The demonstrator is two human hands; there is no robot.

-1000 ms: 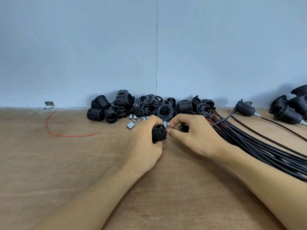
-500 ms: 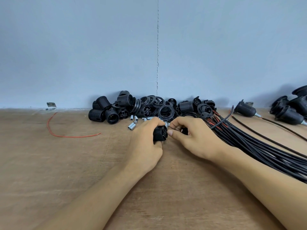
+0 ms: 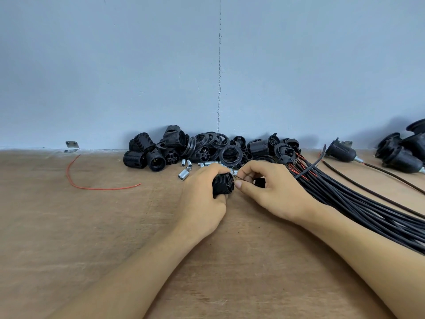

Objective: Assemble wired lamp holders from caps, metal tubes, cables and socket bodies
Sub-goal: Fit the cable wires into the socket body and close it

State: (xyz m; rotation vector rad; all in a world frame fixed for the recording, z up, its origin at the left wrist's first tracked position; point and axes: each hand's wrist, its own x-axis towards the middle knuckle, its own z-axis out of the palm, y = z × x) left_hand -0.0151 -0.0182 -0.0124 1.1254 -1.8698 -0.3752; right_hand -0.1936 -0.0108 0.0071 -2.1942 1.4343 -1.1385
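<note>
Right now the person is wiring one lamp holder. The left hand [image 3: 202,199] is gripping a ribbed black socket body [image 3: 222,184], which is lying sideways between the two hands. The right hand [image 3: 273,192] is pinching a thin wire end [image 3: 244,178] and is aiming it at the socket's back face. I'd say the next move is calling for a steady socket and fine aim into a terminal hole. Those holes are too small to make out, and I cannot tell whether the tip is already seated. A black piece [image 3: 259,182], perhaps a cap, is hiding under the right palm. The cable bundle [image 3: 345,199] is trailing past the right wrist and out of sight. Metal tubes [image 3: 184,174] are lying just beyond the left knuckles.
</note>
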